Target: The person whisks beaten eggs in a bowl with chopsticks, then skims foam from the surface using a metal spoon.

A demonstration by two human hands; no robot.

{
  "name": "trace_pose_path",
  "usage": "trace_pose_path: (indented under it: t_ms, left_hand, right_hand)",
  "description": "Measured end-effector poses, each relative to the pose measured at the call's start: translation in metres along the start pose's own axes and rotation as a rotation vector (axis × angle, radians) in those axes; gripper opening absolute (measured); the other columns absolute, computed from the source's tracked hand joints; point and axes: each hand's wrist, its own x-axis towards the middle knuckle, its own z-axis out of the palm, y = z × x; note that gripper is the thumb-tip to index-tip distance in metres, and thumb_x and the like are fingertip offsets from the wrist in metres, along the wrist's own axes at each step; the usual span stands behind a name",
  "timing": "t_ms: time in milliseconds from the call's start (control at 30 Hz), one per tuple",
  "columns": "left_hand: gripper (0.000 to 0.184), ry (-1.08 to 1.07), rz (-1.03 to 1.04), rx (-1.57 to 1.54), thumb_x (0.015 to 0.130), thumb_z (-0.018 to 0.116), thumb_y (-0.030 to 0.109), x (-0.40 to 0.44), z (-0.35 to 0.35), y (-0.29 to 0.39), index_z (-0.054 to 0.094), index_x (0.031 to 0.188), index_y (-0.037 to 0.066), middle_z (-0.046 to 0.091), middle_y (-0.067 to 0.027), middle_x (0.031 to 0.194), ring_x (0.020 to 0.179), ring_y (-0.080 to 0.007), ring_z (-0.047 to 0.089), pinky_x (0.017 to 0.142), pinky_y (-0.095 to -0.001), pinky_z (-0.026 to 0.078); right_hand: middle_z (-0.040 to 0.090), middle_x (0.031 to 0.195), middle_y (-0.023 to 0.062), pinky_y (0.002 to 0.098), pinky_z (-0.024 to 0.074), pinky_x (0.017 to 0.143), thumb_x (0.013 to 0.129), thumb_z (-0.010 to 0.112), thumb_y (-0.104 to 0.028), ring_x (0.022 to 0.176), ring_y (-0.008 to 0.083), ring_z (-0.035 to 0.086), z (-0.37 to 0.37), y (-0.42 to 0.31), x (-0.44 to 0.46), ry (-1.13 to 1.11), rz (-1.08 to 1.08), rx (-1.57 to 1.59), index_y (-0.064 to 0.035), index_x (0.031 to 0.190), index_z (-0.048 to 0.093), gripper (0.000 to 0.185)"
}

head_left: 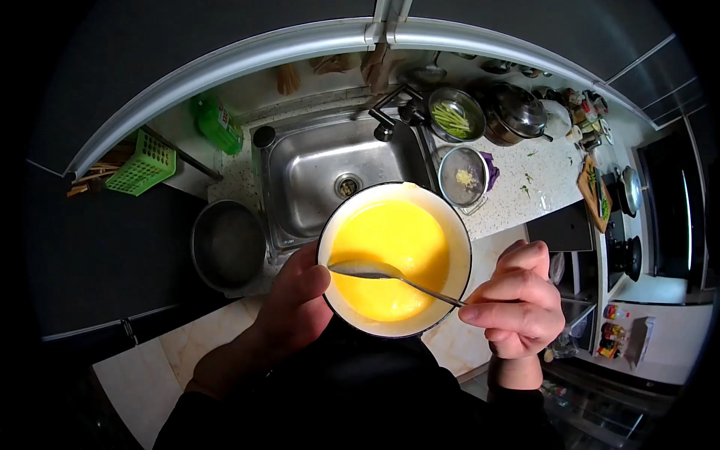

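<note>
A white bowl with a dark rim is held up in front of my body by my left hand, thumb on the rim and the other fingers hidden beneath. Yellow liquid that looks like beaten egg fills much of it. My right hand pinches the handle end of a metal spoon at the bowl's right side. The spoon's head lies over the left part of the liquid, close to my left thumb; whether it dips in I cannot tell.
Behind the bowl is a steel sink with a black faucet. A bowl of cut green stalks, a lidded pot and a bowl with a pale minced heap stand right. A dark basin sits left; a cutting board lies far right.
</note>
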Motion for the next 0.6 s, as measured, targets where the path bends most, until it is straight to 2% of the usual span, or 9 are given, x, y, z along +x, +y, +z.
trace_pose_path:
  t_ms: [600]
  left_hand:
    - [0.083,-0.015,-0.009,0.001,0.081,0.073,0.044,-0.001,-0.005,-0.002,0.041,0.143,0.000,0.053,-0.0123,0.139,0.131,-0.0242,0.049,0.112,-0.0392,0.035]
  right_hand:
    - [0.069,0.081,-0.0029,0.0268,0.0364,0.060,0.084,0.070,-0.042,0.075,0.0157,0.048,-0.026,0.007,0.003,-0.109,-0.007,0.176,-0.0138,0.090,0.080,0.031]
